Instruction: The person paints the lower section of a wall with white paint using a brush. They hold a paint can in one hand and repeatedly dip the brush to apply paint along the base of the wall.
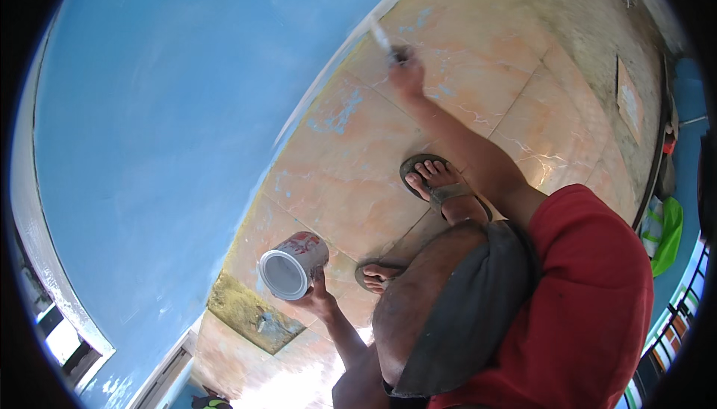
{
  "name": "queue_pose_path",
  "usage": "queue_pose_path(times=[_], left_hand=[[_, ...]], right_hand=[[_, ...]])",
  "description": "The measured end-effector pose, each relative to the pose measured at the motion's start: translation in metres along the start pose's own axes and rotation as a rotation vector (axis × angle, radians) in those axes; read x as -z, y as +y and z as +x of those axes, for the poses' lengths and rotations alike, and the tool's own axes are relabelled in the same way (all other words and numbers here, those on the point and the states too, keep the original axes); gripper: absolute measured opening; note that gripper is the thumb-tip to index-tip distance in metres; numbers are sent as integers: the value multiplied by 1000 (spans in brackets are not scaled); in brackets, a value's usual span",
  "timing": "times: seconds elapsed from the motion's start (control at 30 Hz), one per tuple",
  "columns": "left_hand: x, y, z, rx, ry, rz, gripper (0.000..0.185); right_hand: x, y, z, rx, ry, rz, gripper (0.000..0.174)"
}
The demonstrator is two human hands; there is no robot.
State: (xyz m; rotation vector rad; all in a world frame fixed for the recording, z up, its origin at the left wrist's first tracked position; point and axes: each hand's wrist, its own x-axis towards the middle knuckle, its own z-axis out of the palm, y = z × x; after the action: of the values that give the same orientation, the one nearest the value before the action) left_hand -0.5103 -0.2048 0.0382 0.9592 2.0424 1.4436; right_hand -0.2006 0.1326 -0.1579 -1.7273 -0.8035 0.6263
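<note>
My left hand (pixel 315 298) holds a paint can (pixel 308 249) low over the floor; its mouth faces the camera and its inside looks whitish grey. My right hand (pixel 407 73) is stretched out near the foot of the wall, closed around the dark handle of a paintbrush (pixel 380 35). The brush is blurred, and its pale end is at the white strip (pixel 358 31) along the base of the blue wall (pixel 168 129). Whether the bristles touch the strip I cannot tell.
Paint-spotted tiles (pixel 347 168) cover the floor, with a rough untiled patch (pixel 255 314) by the wall. My sandaled feet (pixel 434 182) stand on the tiles. A loose tile piece (pixel 629 101) and a green bag (pixel 669 235) lie towards the right. A door frame (pixel 168 372) stands at the lower left.
</note>
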Motion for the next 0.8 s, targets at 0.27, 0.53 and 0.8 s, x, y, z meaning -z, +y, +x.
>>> queue_pose_path(times=[0.27, 0.53, 0.8], left_hand=[[-5, 3, 7, -52, -28, 10, 101], [-4, 2, 4, -33, -11, 42, 101], [0, -4, 0, -3, 2, 31, 99]], right_hand=[[-53, -39, -163, -69, -398, 84, 13], [-10, -25, -96, -2, -764, -95, 15], [44, 14, 75, -91, -165, 184, 13]])
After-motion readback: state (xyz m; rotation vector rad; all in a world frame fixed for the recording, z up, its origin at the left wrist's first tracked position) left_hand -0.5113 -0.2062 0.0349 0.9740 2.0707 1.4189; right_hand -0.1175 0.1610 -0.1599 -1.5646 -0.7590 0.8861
